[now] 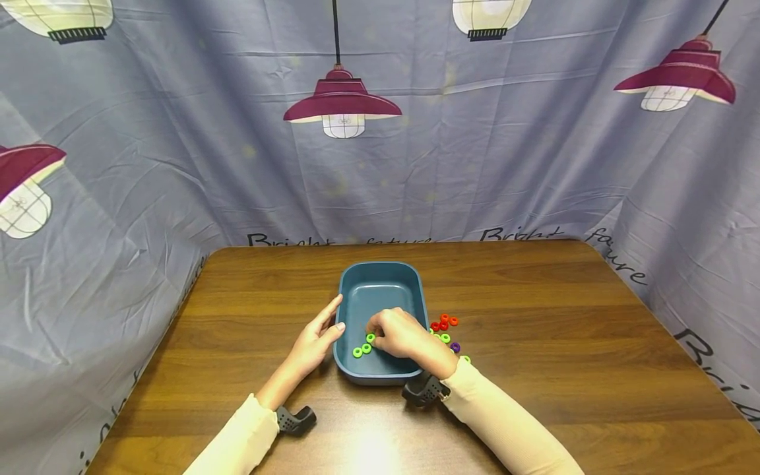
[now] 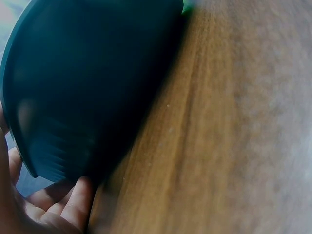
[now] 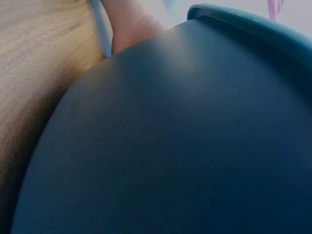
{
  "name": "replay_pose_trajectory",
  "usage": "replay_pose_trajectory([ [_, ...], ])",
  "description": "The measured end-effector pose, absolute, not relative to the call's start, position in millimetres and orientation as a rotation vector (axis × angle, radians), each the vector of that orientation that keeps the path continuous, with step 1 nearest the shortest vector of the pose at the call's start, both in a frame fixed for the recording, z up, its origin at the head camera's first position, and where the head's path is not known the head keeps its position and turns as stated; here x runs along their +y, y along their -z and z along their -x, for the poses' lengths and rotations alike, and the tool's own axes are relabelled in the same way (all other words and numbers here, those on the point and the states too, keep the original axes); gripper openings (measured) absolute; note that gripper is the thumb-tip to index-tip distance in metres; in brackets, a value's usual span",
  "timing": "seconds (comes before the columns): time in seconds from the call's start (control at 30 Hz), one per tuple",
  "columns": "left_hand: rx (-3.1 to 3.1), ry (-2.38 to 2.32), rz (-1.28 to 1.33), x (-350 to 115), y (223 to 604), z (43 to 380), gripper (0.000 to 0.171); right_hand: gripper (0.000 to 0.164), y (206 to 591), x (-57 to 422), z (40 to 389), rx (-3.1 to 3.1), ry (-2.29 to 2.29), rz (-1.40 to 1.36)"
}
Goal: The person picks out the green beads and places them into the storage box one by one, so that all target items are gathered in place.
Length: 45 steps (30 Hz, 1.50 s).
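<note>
A blue-grey rectangular bin (image 1: 382, 379) stands on the table. My right hand (image 1: 404, 333) reaches down inside it, its fingers curled and pinching a small green ring (image 1: 371, 338) between thumb and forefinger. Two more green rings (image 1: 362, 350) lie on the bin floor just left of it. My left hand (image 1: 313, 340) is at the bin's left side, its fingers fairly straight and its thumb tip at the rim. In the left wrist view, the fingertips (image 2: 80, 195) touch the bin's outer wall. The right wrist view is mostly filled by the bin's outer wall (image 3: 170, 136).
Right of the bin lie several red rings (image 1: 444, 324), several green rings (image 1: 445, 338) and a purple ring (image 1: 455, 347), some partly behind my right forearm. The wooden table (image 1: 534, 310) ends at a hanging grey-blue cloth (image 1: 415, 178) printed with lamps.
</note>
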<state>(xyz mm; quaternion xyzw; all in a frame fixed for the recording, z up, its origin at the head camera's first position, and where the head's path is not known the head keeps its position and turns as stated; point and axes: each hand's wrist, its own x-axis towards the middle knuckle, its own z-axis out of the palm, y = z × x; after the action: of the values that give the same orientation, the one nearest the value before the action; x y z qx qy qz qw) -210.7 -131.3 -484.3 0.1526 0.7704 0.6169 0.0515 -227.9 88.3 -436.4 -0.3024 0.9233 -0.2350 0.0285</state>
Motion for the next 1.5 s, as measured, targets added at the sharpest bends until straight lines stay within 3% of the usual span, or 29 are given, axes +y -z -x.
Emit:
replay_pose_trajectory([
  [1.5,2.363,-1.872,-0.473,-130.9,485.7,211.3,0.062,0.014,439.1,88.9,225.9,2.778,0.701,0.934],
])
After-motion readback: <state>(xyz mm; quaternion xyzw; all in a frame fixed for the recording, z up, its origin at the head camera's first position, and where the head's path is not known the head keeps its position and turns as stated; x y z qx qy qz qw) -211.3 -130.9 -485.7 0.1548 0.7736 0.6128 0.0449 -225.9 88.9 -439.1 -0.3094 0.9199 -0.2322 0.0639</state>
